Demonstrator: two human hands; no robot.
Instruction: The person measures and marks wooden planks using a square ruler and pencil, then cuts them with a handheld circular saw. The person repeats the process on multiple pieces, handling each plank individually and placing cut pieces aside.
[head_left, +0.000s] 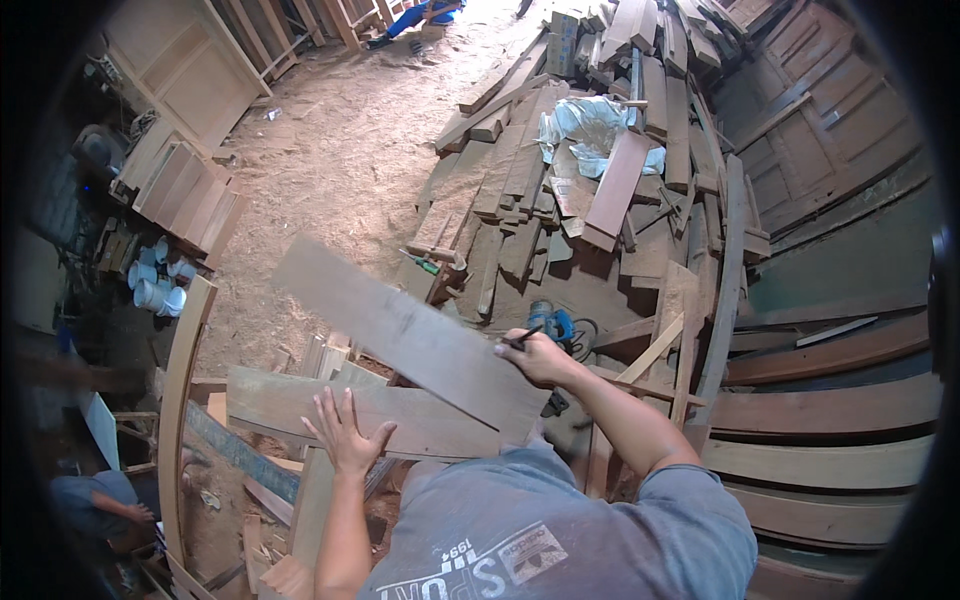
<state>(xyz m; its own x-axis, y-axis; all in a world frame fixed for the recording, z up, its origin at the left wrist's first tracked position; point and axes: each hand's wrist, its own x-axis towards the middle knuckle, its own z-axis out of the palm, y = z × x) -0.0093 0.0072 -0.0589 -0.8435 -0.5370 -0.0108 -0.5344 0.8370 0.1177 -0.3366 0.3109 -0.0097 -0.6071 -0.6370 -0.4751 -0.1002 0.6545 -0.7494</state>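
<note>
My left hand (345,435) lies with fingers spread on a wide, slightly curved wooden board (265,402) in front of my body. Above it, a second plank (400,325) slants from upper left toward my shirt, its far end blurred and its near end overlapping the first board. My right hand (540,360) is closed at the right edge of this plank, seeming to grip it. A dark pen-like stick (526,337) pokes out between the right fingers. The grip's underside is hidden.
A blue power tool (552,322) sits beyond my right hand. A green-handled screwdriver (422,264) lies by a large timber pile (510,185). Curved boards (830,408) are stacked at right. White buckets (158,295) stand left. Other people (105,495) sit at lower left and far back.
</note>
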